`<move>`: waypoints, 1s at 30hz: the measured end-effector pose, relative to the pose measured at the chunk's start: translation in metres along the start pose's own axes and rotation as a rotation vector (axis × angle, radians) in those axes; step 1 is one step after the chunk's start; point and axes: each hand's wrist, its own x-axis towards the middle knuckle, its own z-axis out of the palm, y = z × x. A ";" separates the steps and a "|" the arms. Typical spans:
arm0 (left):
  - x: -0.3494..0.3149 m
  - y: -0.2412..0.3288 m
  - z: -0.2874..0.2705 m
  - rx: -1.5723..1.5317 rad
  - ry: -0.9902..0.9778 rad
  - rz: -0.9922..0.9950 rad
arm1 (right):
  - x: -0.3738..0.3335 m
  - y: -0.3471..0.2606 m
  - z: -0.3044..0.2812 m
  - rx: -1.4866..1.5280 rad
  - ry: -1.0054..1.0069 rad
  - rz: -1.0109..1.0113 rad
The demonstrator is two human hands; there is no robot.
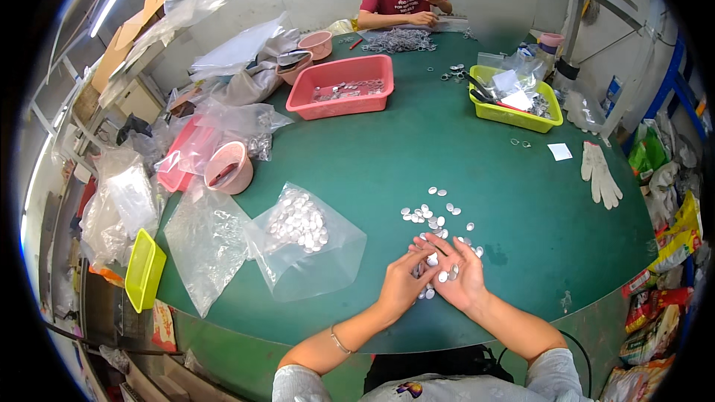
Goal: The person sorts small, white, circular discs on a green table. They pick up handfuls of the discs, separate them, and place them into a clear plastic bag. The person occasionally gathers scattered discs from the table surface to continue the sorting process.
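Both my hands meet over the near edge of the green table, among small oval silver discs. My right hand (pixel 465 283) is turned palm up and cupped, fingers extended, with a few silver discs (pixel 443 276) lying on its palm. Over that palm my left hand (pixel 402 283) curls its fingers and thumb around more silver discs (pixel 432 259); its grip is partly hidden. Just beyond my fingers, several loose silver discs (pixel 421 212) lie scattered. To the left, a clear plastic bag (pixel 320 275) lies open with a heap of the same discs (pixel 299 222) in it.
A flat clear bag (pixel 205 246) and a pink tub (pixel 240 176) lie farther left. Across the table stand a pink tray (pixel 339 109) and a yellow-green basket (pixel 514 115). A white glove (pixel 599 175) rests at right. A co-worker (pixel 398 0) sits opposite, near piled metal parts (pixel 398 41).
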 end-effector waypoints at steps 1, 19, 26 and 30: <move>-0.001 0.001 0.000 0.024 -0.009 -0.013 | 0.000 0.000 -0.001 -0.001 -0.005 0.007; -0.001 -0.024 0.000 0.038 -0.023 0.041 | 0.016 0.000 -0.022 -0.009 -0.121 0.050; -0.001 -0.032 0.008 -0.186 0.063 0.269 | 0.015 -0.008 -0.053 0.007 -0.349 0.177; 0.006 -0.034 0.022 -0.223 0.218 0.237 | 0.006 0.002 -0.024 0.337 -0.221 0.241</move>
